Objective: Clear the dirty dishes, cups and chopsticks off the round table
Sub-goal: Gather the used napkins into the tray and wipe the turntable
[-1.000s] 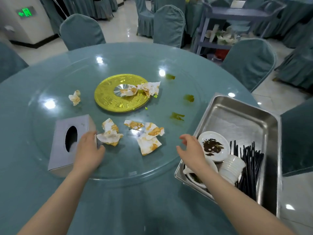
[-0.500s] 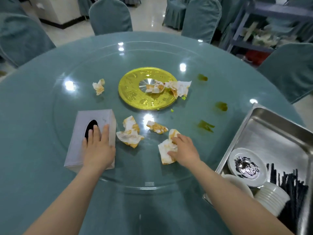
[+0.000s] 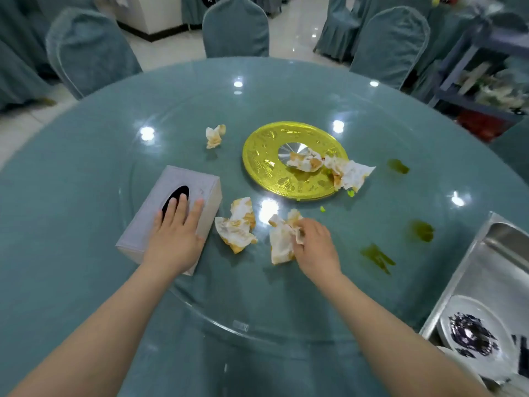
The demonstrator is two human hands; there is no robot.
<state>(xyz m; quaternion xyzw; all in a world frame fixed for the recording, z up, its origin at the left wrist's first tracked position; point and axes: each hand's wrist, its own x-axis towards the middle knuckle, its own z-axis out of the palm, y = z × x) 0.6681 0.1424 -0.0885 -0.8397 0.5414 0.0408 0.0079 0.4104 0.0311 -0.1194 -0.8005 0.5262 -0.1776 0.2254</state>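
Your left hand (image 3: 174,239) lies flat on the tissue box (image 3: 171,213), fingers straight, tips at its dark slot. Your right hand (image 3: 313,247) pinches a stained napkin (image 3: 280,242) on the glass turntable (image 3: 286,305). Another napkin (image 3: 236,227) lies btwn box & right hand. Far right of the box: gold disc (image 3: 266,167) w/ two napkins on it, one hanging over its right edge. Small wad (image 3: 214,136) left of the disc. Green smears (image 3: 378,257) on the right. Steel tray (image 3: 486,267) at near right holds a dirty plate (image 3: 472,336).
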